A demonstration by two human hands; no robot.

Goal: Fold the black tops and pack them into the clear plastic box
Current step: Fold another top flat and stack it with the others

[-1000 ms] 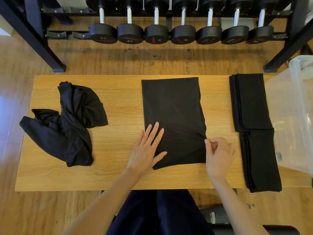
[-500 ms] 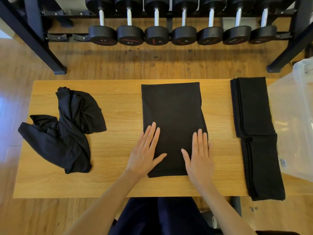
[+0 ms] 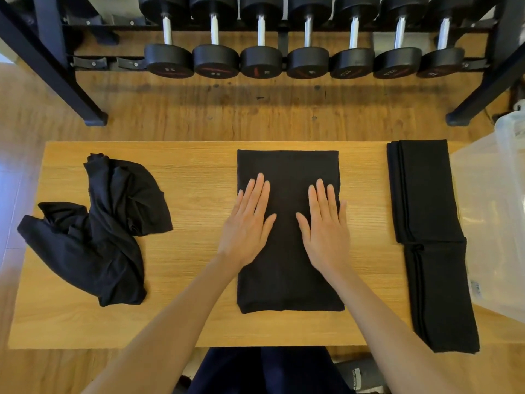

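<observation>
A black top (image 3: 287, 274) folded into a long rectangle lies flat in the middle of the wooden table (image 3: 199, 180). My left hand (image 3: 247, 226) and my right hand (image 3: 325, 226) both rest palm down on its upper half, fingers spread, holding nothing. A crumpled black top (image 3: 93, 234) lies at the table's left end. Two folded black tops sit at the right, one farther (image 3: 423, 191) and one nearer (image 3: 440, 297) that overhangs the front edge. The clear plastic box (image 3: 494, 217) stands at the far right, partly out of frame.
A black rack with several dumbbells (image 3: 284, 61) stands on the wooden floor behind the table. Its legs (image 3: 93, 118) reach down near the table's back corners. My dark-clothed lap (image 3: 267, 371) shows below the front edge.
My right hand let go of the top's right edge and went flat onto the cloth. Both hands have slid away from me up the folded top, smoothing it straight.
</observation>
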